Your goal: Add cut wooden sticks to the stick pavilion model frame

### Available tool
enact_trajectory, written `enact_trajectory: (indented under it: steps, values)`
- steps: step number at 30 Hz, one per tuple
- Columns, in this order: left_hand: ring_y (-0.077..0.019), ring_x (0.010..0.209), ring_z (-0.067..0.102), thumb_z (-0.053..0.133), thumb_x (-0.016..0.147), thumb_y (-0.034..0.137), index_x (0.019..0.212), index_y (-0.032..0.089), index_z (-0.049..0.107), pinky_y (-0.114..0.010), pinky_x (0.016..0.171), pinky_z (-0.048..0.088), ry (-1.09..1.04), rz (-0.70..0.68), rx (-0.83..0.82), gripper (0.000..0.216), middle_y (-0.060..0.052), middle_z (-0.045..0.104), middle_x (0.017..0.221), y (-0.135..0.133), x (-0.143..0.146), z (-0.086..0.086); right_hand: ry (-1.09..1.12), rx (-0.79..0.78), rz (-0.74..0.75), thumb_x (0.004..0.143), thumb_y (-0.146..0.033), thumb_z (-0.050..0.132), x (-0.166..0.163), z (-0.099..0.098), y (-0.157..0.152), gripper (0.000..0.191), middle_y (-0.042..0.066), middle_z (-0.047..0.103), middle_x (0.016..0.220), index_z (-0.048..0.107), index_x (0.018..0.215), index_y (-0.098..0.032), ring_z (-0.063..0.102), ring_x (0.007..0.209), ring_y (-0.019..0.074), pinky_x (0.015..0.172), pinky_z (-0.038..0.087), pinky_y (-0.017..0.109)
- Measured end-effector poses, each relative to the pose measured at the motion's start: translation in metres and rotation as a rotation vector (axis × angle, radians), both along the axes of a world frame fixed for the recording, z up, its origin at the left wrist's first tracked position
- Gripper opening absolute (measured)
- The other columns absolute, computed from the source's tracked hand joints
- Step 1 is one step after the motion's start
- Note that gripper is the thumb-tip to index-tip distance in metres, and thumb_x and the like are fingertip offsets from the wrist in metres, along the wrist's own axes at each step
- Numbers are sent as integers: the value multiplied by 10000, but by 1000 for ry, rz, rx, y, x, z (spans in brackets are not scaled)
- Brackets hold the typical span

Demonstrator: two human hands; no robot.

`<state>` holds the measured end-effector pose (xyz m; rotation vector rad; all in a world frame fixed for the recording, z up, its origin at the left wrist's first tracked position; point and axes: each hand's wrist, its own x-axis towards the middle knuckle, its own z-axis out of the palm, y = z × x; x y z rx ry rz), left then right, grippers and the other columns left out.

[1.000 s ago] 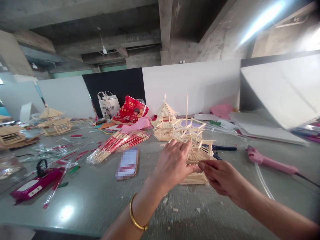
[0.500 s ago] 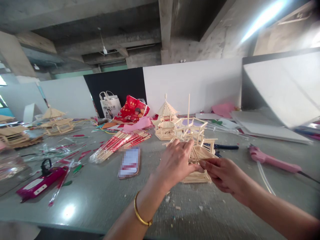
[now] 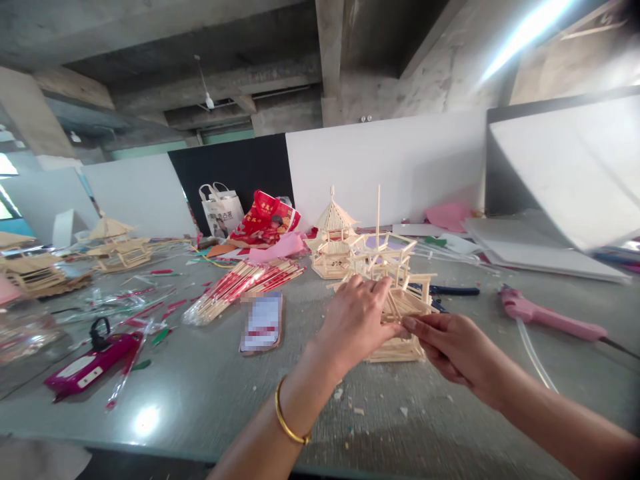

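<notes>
A small pavilion model made of thin wooden sticks stands on the table in front of me, with a single tall stick rising from its top. My left hand reaches over its left side, fingers curled around the framework and thumb at the front edge of the lower roof. At that same edge, my right hand pinches a thin wooden stick between thumb and forefinger; most of it is hidden by the fingers. The two thumbs almost meet. Behind it is another stick pavilion with a pointed roof.
A pink glue gun lies to the right, dark-handled pliers behind the model. Left are a phone, bagged sticks and a magenta power strip. White boards lie at the back right.
Both hands stay at the roof edge with nearly the same grip. The right fingertips have shifted very slightly; the whole view has moved a little.
</notes>
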<state>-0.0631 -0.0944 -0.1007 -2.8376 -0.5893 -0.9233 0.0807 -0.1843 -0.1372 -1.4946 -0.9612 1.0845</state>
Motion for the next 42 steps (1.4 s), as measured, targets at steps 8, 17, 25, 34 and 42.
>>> enact_trajectory:
  steps: [8, 17, 25, 34, 42]
  values:
    - [-286, 1033, 561, 658, 732, 501, 1263, 147, 445, -392, 891, 437, 51, 21, 14, 673, -94, 663, 1064, 0, 1, 0, -337, 156, -105, 809, -549, 473, -3, -11, -14, 523, -72, 441, 450, 568, 1091, -119, 331, 305, 60, 321, 251, 190]
    - [-290, 1040, 554, 633, 734, 479, 1246, 165, 457, -427, 911, 429, 58, 68, -21, 626, -100, 646, 1072, -4, 5, -1, -918, 491, -150, 889, -317, 452, 1, -30, -22, 330, -67, 448, 523, 545, 1173, -178, 388, 435, 80, 435, 348, 186]
    - [-292, 1029, 542, 624, 741, 435, 1253, 153, 458, -426, 891, 440, 37, 94, -32, 608, -91, 644, 1079, -7, 7, -1, -1035, 505, -84, 890, -251, 421, 1, -28, -19, 392, -61, 514, 550, 489, 1270, -179, 451, 417, 72, 427, 353, 180]
    - [-289, 990, 542, 636, 728, 397, 1150, 174, 526, -425, 819, 467, 38, 103, -38, 491, -74, 649, 1035, -11, 6, 3, -1046, 439, -15, 846, -194, 409, 2, -17, -17, 470, -33, 558, 585, 465, 1311, -149, 479, 453, 86, 463, 365, 198]
    - [-285, 1010, 542, 627, 744, 373, 1144, 189, 545, -421, 855, 454, 38, 92, -52, 448, -76, 644, 1037, -9, 7, 2, -1056, 419, 13, 829, -195, 410, 3, -10, -14, 484, -35, 555, 578, 470, 1307, -153, 444, 442, 87, 456, 365, 205]
